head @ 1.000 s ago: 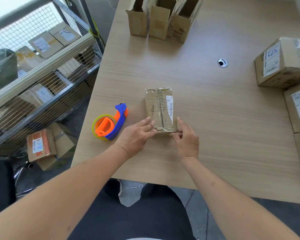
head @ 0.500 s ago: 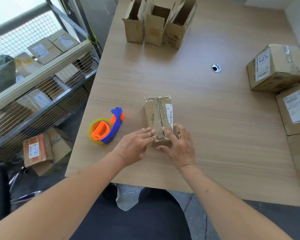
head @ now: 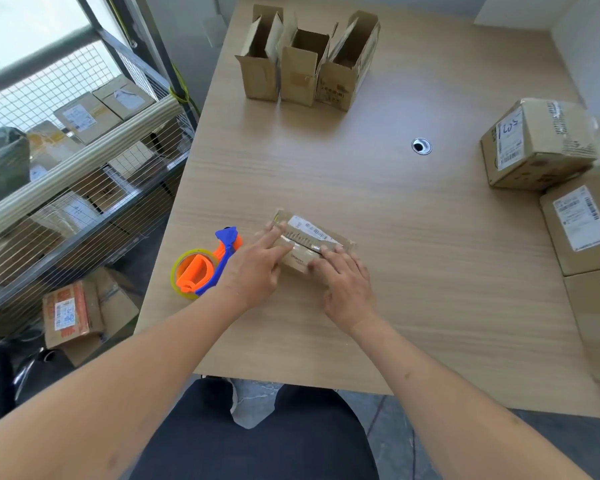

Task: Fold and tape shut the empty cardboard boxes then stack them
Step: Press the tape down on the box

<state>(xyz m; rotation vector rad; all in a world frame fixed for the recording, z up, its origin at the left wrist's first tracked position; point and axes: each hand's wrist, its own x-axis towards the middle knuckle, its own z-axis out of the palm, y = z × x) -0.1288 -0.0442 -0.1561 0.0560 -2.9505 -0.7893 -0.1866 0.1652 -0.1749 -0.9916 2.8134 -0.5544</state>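
A small taped cardboard box (head: 310, 237) with a white label lies on the wooden table (head: 395, 278), turned slantwise. My left hand (head: 257, 268) rests on its left end with straight fingers over the top. My right hand (head: 347, 282) lies on its near right part, fingers flat on the taped seam. An orange and blue tape dispenser (head: 203, 268) with a yellow roll sits just left of my left hand. Three open empty boxes (head: 305, 64) stand upright at the far edge.
Closed labelled boxes (head: 541, 143) are piled along the table's right side, with another one (head: 582, 220) nearer. A cable hole (head: 421, 146) sits mid-table. A wire shelf (head: 66, 174) with parcels stands to the left, and a box (head: 71, 313) lies on the floor.
The small box has turned from lengthwise to slantwise under my hands. Both hands have moved further onto its top.
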